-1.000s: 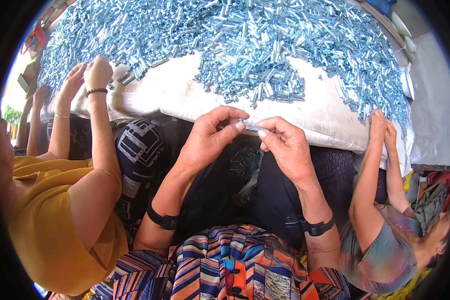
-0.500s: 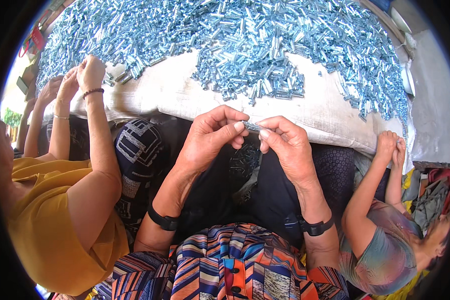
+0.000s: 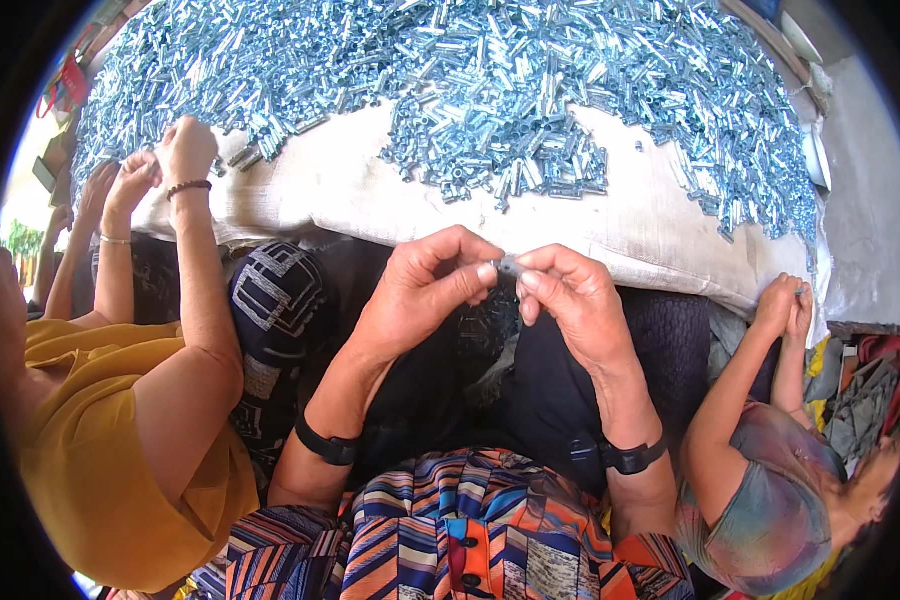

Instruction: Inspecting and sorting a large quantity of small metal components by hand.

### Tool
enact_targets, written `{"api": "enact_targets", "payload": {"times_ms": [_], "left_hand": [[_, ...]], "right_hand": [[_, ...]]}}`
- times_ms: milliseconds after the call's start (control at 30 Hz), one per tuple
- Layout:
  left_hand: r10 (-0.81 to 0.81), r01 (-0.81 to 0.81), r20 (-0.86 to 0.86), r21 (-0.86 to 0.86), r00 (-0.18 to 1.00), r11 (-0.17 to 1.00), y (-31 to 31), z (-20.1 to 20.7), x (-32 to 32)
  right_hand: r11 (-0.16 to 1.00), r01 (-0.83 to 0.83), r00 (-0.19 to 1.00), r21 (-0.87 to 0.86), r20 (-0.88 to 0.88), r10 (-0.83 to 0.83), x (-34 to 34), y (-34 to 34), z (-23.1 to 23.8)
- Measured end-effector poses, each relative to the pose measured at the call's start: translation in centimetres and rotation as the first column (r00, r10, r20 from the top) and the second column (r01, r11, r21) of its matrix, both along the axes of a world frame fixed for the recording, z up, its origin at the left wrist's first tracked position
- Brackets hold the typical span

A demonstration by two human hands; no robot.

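In front of my lap, my left hand (image 3: 422,285) and my right hand (image 3: 577,300) face each other with a small gap between the fingertips. A small grey metal sleeve (image 3: 509,267) bridges that gap. Thumb and fingers of each hand pinch one end of it. The fingers cover parts of the piece, so its full shape cannot be made out. Just beyond my hands lies a large heap of short, shiny blue-silver metal tubes (image 3: 500,130), spread over a pale woven cloth (image 3: 345,175).
On the left, a person in a mustard top (image 3: 130,430) works with raised hands (image 3: 185,150) at the cloth's edge. To the right, another person's hands (image 3: 785,305) are close together by the cloth's corner. Folded fabric (image 3: 865,400) lies at the far right.
My hands have drawn slightly closer together and lower, and the metal sleeve between them has turned a little. The left neighbour's hands have shifted; the right neighbour's hands are slightly lower.
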State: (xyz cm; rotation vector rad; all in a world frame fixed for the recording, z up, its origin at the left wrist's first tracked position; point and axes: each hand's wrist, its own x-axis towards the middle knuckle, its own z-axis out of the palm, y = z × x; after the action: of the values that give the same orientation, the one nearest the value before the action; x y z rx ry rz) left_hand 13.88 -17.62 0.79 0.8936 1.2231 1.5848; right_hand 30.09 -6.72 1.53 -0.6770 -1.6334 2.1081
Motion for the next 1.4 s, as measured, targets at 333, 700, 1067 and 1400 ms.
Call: {"api": "enact_targets", "payload": {"times_ms": [333, 700, 1067, 1400], "left_hand": [[-0.507, 0.480, 0.376, 0.171, 0.775, 0.860, -1.1, -0.9, -0.3], [-0.546, 0.508, 0.432, 0.210, 0.718, 0.835, -2.0, -1.4, 0.1], [0.113, -0.323, -0.720, -0.161, 0.685, 0.933, -0.2, -0.8, -4.9], [0.085, -0.501, -0.945, -0.090, 0.316, 0.861, 4.4, -2.0, -3.7]], "right_hand": [[0.816, -0.435, 0.900, -0.381, -0.225, 0.374, 1.2, 0.2, 0.6], [0.777, -0.546, 0.837, -0.314, -0.169, 0.520, 0.9, -0.3, 1.6], [0.942, -0.250, 0.942, 0.226, 0.282, 0.183, 0.8, 1.0, 0.7], [0.521, 0.062, 0.888, 0.851, 0.191, -0.418, -5.9, 5.3, -0.8]]}}
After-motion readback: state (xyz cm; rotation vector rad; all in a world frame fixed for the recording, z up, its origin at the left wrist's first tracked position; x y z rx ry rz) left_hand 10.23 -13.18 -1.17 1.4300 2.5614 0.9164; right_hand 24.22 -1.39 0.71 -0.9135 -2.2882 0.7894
